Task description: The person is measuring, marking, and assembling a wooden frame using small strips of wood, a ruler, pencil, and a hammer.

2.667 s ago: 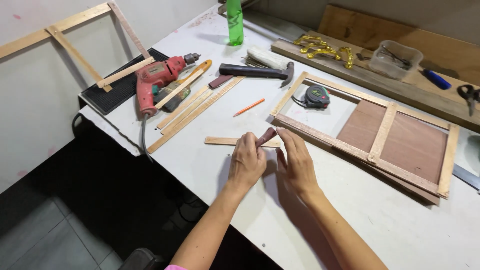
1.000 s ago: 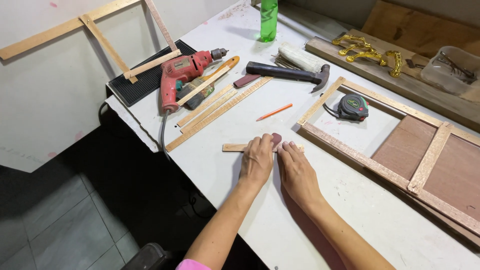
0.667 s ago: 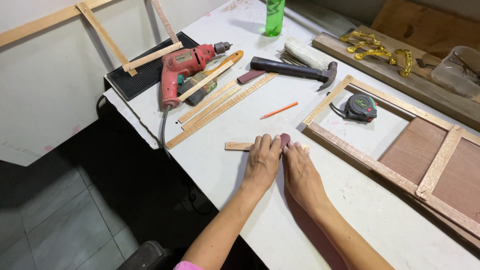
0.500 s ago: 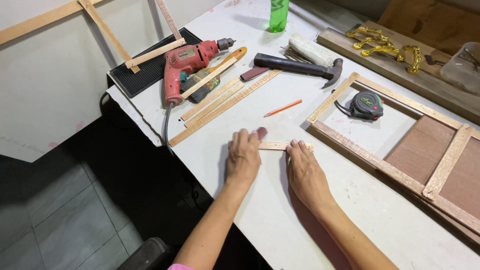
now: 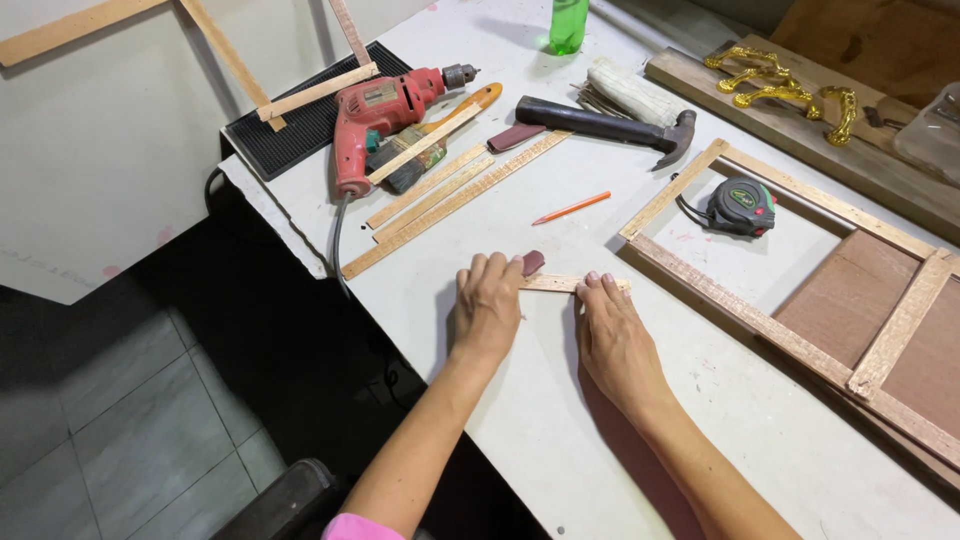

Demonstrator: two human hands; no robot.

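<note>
Left hand (image 5: 487, 308) has slid left along the strip (image 5: 575, 284) since a moment ago, its fingers now flat over that end by a maroon block (image 5: 533, 262). Right hand (image 5: 612, 335) stays put, fingertips pressing the strip onto the worktop (image 5: 560, 440). Nothing gripped, just pinned down.

Green plastic bottle (image 5: 568, 22) standing at far edge of table, only lower part showing. Clear plastic box (image 5: 930, 130) sitting at right edge, on long plank. Small pale label showing on side of red drill (image 5: 380, 110). Round green-and-black label showing on top of tape measure (image 5: 742, 203). No signs or screens showing.
</note>
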